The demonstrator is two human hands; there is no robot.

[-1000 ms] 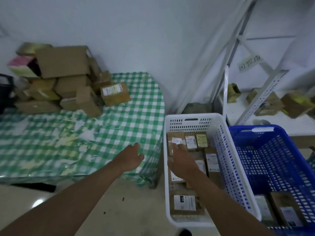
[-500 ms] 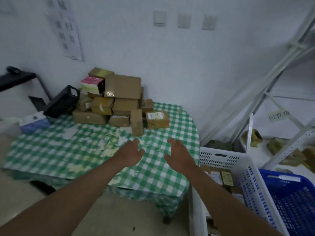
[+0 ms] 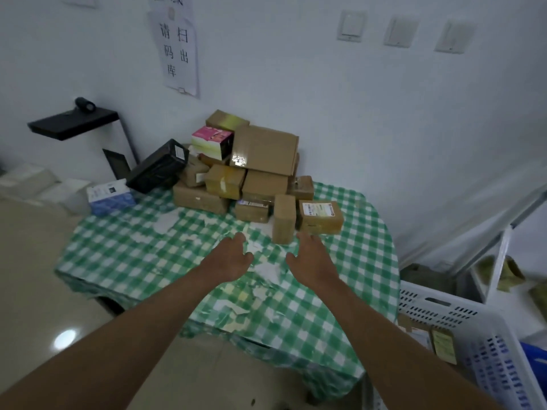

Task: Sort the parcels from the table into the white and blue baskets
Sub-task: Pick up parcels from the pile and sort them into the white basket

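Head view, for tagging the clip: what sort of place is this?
Probably a small parcel sorting room: taped cardboard parcels piled on a checked table, a white basket beside it, metal shelving behind.

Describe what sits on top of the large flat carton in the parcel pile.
Nothing rests on the large flat carton. A pink box stands beside it; parcels beneath are partly hidden.

your left hand and right hand are bare, with no gloves or rings that show. both forearms are uncovered down to the frame's lower edge, no sleeve in sight, and in this dim light your wrists look unadorned.
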